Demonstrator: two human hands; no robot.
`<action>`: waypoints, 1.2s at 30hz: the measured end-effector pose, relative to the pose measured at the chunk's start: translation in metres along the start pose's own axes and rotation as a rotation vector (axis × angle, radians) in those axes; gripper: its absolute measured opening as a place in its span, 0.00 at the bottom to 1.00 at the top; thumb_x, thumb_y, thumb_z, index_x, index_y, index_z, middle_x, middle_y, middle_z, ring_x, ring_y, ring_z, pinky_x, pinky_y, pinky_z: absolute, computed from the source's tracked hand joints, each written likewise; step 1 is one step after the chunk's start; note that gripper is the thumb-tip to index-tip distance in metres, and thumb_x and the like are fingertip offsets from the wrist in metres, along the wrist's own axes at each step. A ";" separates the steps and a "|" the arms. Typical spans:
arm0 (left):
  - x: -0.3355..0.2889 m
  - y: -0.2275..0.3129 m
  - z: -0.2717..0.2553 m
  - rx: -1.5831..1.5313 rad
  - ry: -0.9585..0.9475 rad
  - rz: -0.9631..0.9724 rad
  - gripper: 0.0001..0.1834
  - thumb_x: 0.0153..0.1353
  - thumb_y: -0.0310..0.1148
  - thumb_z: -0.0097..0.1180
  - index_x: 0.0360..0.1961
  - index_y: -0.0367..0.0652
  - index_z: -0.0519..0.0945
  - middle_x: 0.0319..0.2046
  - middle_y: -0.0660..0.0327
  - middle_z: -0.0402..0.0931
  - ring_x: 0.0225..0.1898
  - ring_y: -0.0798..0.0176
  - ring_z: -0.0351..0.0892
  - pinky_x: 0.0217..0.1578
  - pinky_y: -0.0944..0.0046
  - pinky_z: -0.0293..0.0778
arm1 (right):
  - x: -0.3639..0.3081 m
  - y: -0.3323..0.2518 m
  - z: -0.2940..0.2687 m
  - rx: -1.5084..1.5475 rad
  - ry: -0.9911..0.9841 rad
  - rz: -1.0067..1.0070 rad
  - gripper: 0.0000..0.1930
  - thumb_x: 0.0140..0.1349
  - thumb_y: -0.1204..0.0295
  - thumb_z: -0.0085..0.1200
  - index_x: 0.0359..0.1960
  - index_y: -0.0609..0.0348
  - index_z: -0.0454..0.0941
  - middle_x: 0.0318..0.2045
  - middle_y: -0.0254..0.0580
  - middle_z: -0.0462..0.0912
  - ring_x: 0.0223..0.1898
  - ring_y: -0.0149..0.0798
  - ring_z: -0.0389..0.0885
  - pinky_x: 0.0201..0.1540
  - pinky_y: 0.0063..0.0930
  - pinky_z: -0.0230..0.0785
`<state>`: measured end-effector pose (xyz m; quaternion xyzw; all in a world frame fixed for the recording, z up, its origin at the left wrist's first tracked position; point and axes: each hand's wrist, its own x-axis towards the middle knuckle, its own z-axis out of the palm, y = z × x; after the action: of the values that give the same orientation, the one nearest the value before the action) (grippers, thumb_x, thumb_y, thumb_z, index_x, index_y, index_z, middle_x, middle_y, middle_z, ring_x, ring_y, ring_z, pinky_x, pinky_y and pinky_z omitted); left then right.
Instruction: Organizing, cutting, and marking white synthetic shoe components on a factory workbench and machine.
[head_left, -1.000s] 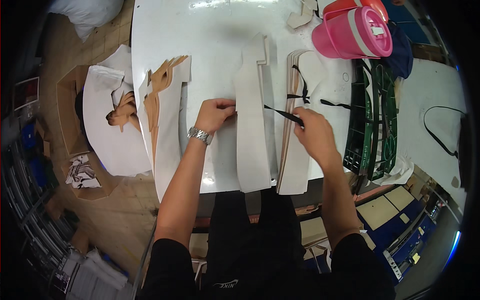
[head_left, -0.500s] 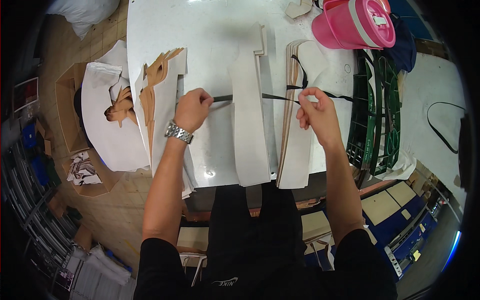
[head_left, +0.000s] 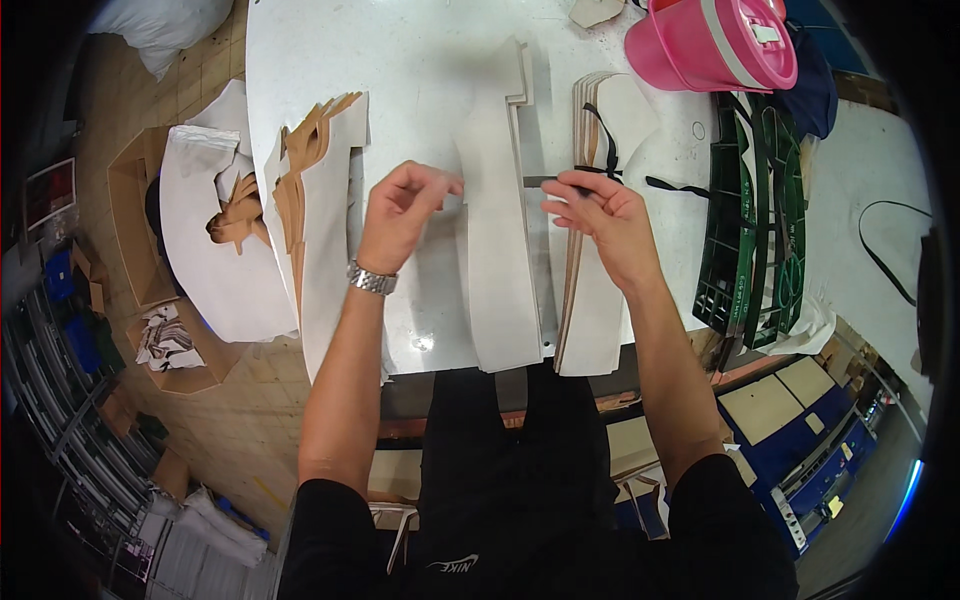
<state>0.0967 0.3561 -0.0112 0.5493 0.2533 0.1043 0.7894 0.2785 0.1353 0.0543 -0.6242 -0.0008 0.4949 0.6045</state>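
My right hand [head_left: 605,215] pinches a thin black strap [head_left: 600,150] between thumb and forefinger, just where it crosses the stack of flat cut pieces [head_left: 590,300] on the right side of the white table [head_left: 420,60]; the other fingers are loosely curled, and the loop of the strap runs up and over the top of that stack. My left hand [head_left: 405,210] is half closed above the table, thumb and fingertips drawn together near the left edge of the middle white stack [head_left: 500,260]; I cannot tell whether it actually has the far end of the strap, because only a short dark stretch shows between the middle stack and my right fingers. I judge the strap to be very light, limp and narrow, the sort of thing that slides out of a loose pinch, so it wants a firm grip close to its end and some tension to keep it straight. The cut pieces look thin, stiff enough to lie flat yet easy to bend or fan apart, so a stack is best taken across its width with the edges squared. Another pile, white and tan [head_left: 315,200], lies to my left, a pink lidded container [head_left: 715,45] stands at the far right, and a dark green crate [head_left: 750,230] sits beside the right-hand stack.
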 end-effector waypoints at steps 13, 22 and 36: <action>0.032 -0.004 0.072 0.777 0.000 0.211 0.09 0.68 0.35 0.67 0.43 0.40 0.86 0.34 0.59 0.85 0.34 0.64 0.82 0.40 0.64 0.76 | 0.029 0.014 0.034 -0.860 0.347 -0.713 0.08 0.65 0.73 0.68 0.44 0.60 0.90 0.33 0.43 0.82 0.31 0.42 0.80 0.36 0.34 0.73; 0.016 0.000 0.010 0.277 -0.139 -0.035 0.08 0.73 0.28 0.61 0.46 0.36 0.88 0.42 0.64 0.88 0.45 0.70 0.85 0.49 0.69 0.78 | 0.011 -0.008 0.017 -0.543 0.324 -0.234 0.10 0.68 0.73 0.66 0.45 0.69 0.86 0.27 0.42 0.87 0.28 0.30 0.84 0.35 0.26 0.78; 0.038 -0.007 0.063 0.524 -0.160 0.078 0.15 0.67 0.24 0.63 0.54 0.39 0.78 0.38 0.51 0.90 0.40 0.54 0.89 0.45 0.60 0.81 | 0.019 0.000 0.057 -0.893 0.162 -0.483 0.09 0.65 0.68 0.66 0.37 0.62 0.88 0.33 0.52 0.83 0.35 0.55 0.83 0.40 0.44 0.74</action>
<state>0.1612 0.3188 -0.0118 0.7507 0.1873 0.0219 0.6332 0.2526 0.1897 0.0554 -0.8399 -0.3096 0.2426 0.3740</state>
